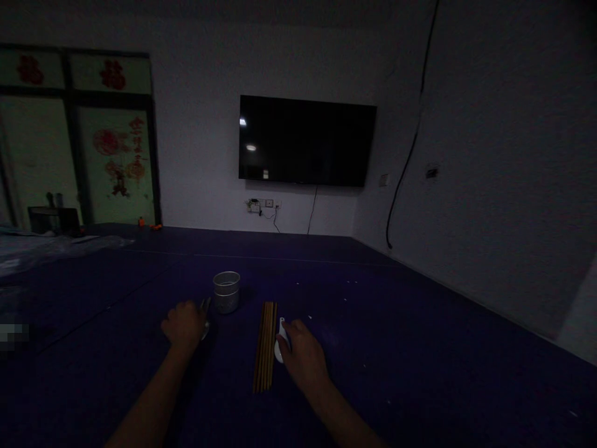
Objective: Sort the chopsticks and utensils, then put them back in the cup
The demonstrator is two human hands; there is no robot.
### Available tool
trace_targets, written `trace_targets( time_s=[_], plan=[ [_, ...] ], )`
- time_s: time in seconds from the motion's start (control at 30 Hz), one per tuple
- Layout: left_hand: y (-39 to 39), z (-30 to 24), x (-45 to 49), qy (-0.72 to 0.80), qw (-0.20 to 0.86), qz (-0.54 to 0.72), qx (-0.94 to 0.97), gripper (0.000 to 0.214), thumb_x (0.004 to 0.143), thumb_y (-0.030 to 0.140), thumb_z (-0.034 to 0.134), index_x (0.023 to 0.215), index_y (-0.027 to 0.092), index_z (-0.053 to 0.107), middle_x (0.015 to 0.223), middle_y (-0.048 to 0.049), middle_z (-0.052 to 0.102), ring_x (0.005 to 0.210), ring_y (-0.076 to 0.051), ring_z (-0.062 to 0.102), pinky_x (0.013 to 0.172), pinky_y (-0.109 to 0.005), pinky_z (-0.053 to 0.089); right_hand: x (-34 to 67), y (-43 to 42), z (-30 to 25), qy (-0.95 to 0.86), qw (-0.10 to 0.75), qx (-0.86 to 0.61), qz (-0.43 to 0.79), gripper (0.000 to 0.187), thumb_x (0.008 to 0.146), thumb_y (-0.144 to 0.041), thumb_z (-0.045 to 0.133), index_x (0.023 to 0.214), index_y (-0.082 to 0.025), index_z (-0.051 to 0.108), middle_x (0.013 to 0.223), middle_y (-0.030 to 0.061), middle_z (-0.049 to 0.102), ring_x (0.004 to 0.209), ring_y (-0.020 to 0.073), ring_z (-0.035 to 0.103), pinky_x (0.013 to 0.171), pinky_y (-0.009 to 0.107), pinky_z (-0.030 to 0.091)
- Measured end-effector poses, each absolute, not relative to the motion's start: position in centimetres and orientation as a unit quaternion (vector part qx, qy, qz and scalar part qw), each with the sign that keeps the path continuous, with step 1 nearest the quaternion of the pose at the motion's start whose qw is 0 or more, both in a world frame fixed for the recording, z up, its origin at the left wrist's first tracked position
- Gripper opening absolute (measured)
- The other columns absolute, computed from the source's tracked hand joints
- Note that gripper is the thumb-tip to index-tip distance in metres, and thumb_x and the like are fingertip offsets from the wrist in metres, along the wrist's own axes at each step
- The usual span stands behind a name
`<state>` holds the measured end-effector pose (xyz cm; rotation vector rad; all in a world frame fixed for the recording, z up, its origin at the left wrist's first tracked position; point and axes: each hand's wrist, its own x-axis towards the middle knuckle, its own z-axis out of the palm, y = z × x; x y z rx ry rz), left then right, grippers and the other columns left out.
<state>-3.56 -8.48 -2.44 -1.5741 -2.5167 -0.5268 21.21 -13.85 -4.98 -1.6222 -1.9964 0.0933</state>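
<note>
My left hand (pixel 184 325) is closed around some metal utensils (pixel 206 311) whose tips stick out toward a small metal cup (pixel 226 291) standing just beyond it. My right hand (pixel 302 356) rests on a white spoon-shaped object (pixel 280 339) lying on the dark purple surface (pixel 373 348), with its fingers curled over it. A bundle of brown chopsticks (pixel 265 345) lies between the two hands, right beside the white object. The room is dim and fine detail is hard to read.
A black TV (pixel 306 140) hangs on the far wall above a power outlet with cables (pixel 263 205). Doors with red paper decorations (pixel 116 149) stand at the left. A white wall (pixel 489 186) runs along the right side. Clear plastic sheeting (pixel 41 246) lies at far left.
</note>
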Motion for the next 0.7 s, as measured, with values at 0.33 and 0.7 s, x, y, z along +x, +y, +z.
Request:
trace_targets(
  time_s=[0.33,0.7],
  plan=[
    [-7.0,-3.3,-4.9,-0.846,-0.019,-0.165,-0.506,0.025,0.077,0.021,0.046,0.082,0.013,0.069,0.094,-0.0193,0.069,0.087,-0.031,0.064,0.064,-0.034,0.043,21.2,-14.0,-4.9,-0.747,0.287,-0.599,0.023,0.033,0.091,-0.027,0.04,0.116,-0.02,0.061,0.105,0.0077,0.063,0.098,0.019,0.06,0.083,0.026,0.041],
    [-6.6,-3.6,-5.1,-0.849,-0.04,-0.173,-0.498,0.023,0.077,0.015,0.046,0.081,0.012,0.068,0.091,-0.0185,0.07,0.087,-0.028,0.067,0.066,-0.032,0.045,21.2,-14.1,-4.8,-0.753,0.271,-0.598,0.039,0.033,0.092,-0.028,0.038,0.117,-0.02,0.06,0.105,0.0076,0.063,0.101,0.0188,0.059,0.086,0.026,0.04]
  ],
)
